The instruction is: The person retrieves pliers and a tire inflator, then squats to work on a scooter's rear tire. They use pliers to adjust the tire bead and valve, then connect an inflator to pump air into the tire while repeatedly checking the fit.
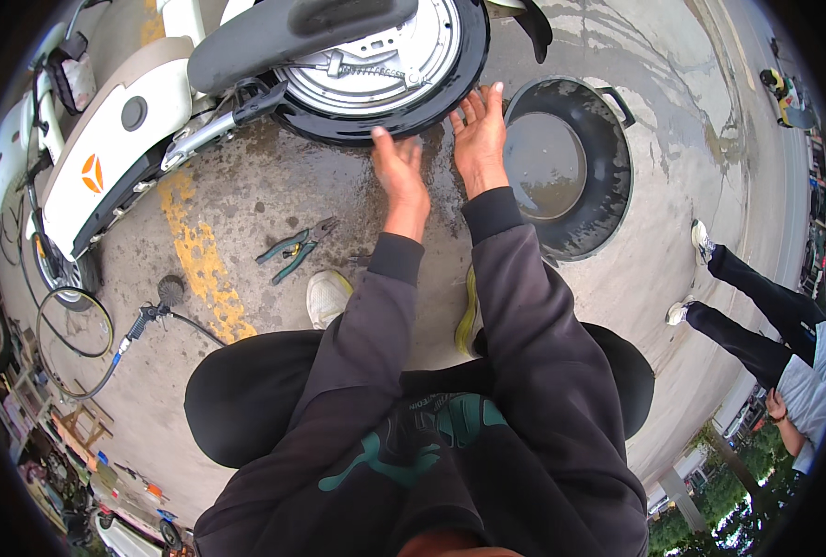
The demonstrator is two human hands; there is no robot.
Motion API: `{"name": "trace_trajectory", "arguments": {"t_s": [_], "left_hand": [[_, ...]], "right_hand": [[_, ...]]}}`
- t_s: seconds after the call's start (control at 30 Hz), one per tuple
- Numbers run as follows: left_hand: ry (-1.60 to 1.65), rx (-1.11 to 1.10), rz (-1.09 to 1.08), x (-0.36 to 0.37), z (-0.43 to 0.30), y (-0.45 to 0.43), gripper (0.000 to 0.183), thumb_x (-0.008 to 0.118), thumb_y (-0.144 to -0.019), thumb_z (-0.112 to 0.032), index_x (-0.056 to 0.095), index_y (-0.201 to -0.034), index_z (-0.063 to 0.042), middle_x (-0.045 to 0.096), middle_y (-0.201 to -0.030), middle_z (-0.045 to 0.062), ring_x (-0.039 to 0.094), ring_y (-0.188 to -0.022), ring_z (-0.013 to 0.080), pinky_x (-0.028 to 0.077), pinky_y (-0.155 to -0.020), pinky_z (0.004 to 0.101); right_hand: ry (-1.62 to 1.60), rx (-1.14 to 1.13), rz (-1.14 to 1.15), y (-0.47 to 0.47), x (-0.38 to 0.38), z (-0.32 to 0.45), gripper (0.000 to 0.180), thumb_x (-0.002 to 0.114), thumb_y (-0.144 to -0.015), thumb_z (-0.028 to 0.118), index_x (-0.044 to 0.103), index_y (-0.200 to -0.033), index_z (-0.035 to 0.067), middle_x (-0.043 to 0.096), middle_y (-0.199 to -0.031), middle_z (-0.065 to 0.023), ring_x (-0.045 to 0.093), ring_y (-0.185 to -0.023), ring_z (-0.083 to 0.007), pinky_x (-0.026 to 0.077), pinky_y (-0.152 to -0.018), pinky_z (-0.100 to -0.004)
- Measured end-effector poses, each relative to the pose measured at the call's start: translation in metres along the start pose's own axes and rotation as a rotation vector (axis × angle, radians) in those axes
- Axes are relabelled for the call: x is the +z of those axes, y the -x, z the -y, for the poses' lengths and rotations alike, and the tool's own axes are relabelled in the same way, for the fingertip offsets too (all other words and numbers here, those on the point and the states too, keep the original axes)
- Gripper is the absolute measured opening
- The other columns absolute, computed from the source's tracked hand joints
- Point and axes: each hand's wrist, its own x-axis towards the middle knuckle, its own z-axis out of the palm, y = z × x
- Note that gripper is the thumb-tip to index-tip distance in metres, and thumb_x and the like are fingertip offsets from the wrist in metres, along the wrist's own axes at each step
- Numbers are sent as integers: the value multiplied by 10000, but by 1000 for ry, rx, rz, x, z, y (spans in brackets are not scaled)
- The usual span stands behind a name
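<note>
In front of me is the black tyre [346, 131] of an electric scooter's wheel, wet and shiny, around a silver hub [378, 87]. My left hand [402, 177] is at the tyre's near edge, thumb up and fingers slightly blurred; its thumb tip is against or very close to the rubber. To its right, my right hand [481, 139] is palm up, with its fingertips at the tyre's lower right edge. Neither hand is closed around anything. Beside my right hand stands a black basin [609, 188] with shallow, cloudy water [545, 167] in it.
Green-handled pliers [296, 263] lie on the concrete near my left shoe [328, 298]. A tyre inflator gun [142, 320] with gauge and hose lies at left. The scooter's white body [117, 139] is at upper left. Another person [754, 327] stands at right.
</note>
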Motion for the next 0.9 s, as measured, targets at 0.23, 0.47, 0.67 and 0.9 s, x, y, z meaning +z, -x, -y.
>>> {"name": "trace_trajectory", "arguments": {"t_s": [0.23, 0.47, 0.67, 0.9], "left_hand": [[86, 186, 96, -11, -73, -42, 904, 535, -944, -707, 340, -1549, -65, 400, -1569, 106, 402, -1425, 273, 319, -1177, 457], [145, 54, 39, -34, -95, -69, 592, 797, -888, -207, 536, -1387, -28, 597, -1405, 95, 567, -1276, 277, 442, -1121, 457], [45, 216, -191, -3, -78, -50, 588, 832, -862, -167, 547, -1274, 140, 629, -1270, 223, 651, -1105, 304, 546, -949, 454], [101, 192, -299, 41, -21, -4, 542, 746, -941, -384, 613, -1159, 94, 679, -1135, 170, 697, -910, 239, 592, -796, 378]], "right_hand": [[17, 255, 85, 20, 12, -30, 666, 701, -960, 447, 460, -1441, 54, 548, -1425, -87, 532, -1268, -255, 442, -1043, -437], [84, 207, 164, -39, 16, 16, 608, 853, -827, 219, 578, -1302, -42, 662, -1260, -150, 641, -1130, -282, 495, -983, -414], [412, -15, -68, -67, 18, 19, 472, 920, -745, 197, 670, -985, -123, 705, -1027, -186, 649, -915, -229, 512, -869, -360], [171, -60, 139, -17, 13, 1, 718, 818, -880, 242, 467, -1405, -100, 540, -1429, -217, 523, -1314, -277, 385, -1126, -393]]}}
